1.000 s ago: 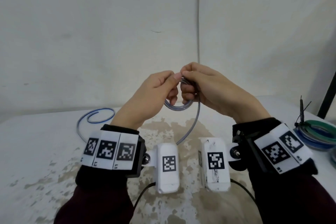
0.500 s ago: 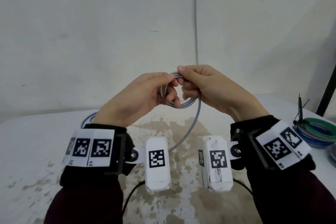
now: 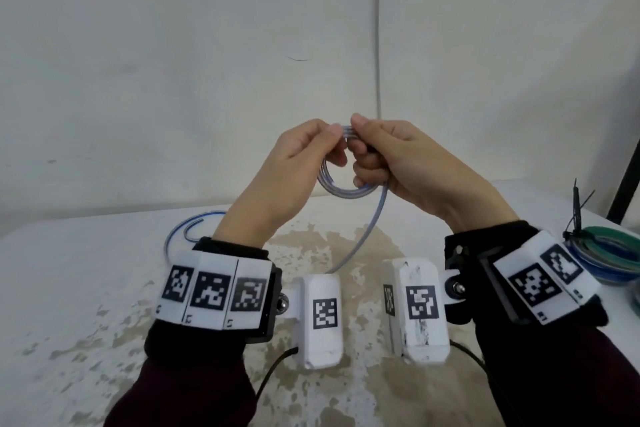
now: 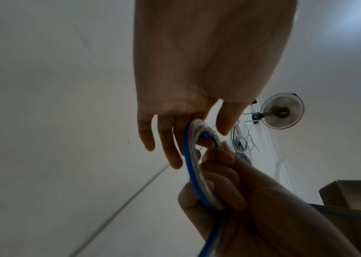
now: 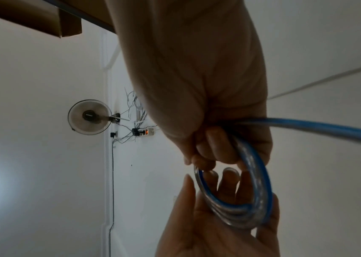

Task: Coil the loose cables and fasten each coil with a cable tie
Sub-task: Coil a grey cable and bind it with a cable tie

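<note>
The cable [image 3: 346,185] hangs as a small coil between your hands, above the table [image 3: 86,288]. Your right hand [image 3: 408,166] has its fingers curled through the coil and pinches the top. Your left hand [image 3: 294,166] pinches the top beside it, its other fingers fairly straight behind the loops. A loose tail runs down from the coil to the table. The cable looks light, smooth and springy, so the loops will likely spread if you slacken. Keep hold where the loops bunch. A tied coil [image 3: 613,253] lies to the right of the cable.
</note>
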Tool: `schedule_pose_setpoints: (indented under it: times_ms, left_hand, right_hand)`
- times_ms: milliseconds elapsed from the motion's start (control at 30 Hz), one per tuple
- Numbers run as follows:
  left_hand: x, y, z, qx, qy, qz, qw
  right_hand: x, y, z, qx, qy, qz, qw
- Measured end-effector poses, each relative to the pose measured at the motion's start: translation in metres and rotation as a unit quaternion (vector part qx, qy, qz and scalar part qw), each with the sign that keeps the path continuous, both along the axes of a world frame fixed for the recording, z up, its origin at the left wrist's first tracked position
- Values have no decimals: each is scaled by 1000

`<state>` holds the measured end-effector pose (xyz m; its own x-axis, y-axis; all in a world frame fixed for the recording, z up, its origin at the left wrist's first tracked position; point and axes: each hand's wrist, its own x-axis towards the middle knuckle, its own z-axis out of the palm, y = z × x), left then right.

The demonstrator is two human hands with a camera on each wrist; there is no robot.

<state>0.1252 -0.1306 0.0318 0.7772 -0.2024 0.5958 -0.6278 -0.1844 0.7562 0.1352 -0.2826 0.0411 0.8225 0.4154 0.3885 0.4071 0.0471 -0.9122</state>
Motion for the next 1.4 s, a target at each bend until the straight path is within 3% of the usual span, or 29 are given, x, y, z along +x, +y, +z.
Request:
schedule_pose_setpoints:
  times_ms: [133,200,300,433,533,733,867,1033,1133,1233,1333,1400]
  left_hand:
    - [0,7,-1,95,-21,12,995]
    - [-2,8,0,102,-56,15,993]
    - [-3,4,0,58,-104,44,992]
    - [2,5,-2,-37,-104,80,991]
    - [2,7,0,-40,-62,26,997]
    - [-1,10,0,56,23,-48,997]
    - [-3,4,0,-9,-24,-34,999]
    - [4,0,-1,-135,5,-59,989]
    - [0,6,4,-136,76,-101,983]
    - [-6,10,7,-95,151,-139,974]
    - [-6,12,4,-61,171,-126,975]
    - [-5,11,2,-68,150,-105,981]
  right_hand:
    - [-3,-1,2,-40,-16,-9,999]
    - [-5,2,3,-21,-7,-15,1000]
    - [-3,7,4,42,21,-31,998]
    - [-2,6,2,75,35,30,996]
    - [-3,8,3,81,16,6,997]
    - [-5,5,4,-37,-40,-60,997]
    - [-3,9,3,-3,-53,-46,998]
    - [-2,4,5,51,34,-14,998]
    - [-1,3,3,57,30,-7,998]
    - [0,3,-1,-4,-4,-20,1000]
    - [1,3,-2,-73,-28,-44,996]
    - [1,5,-2,-62,-17,-44,997]
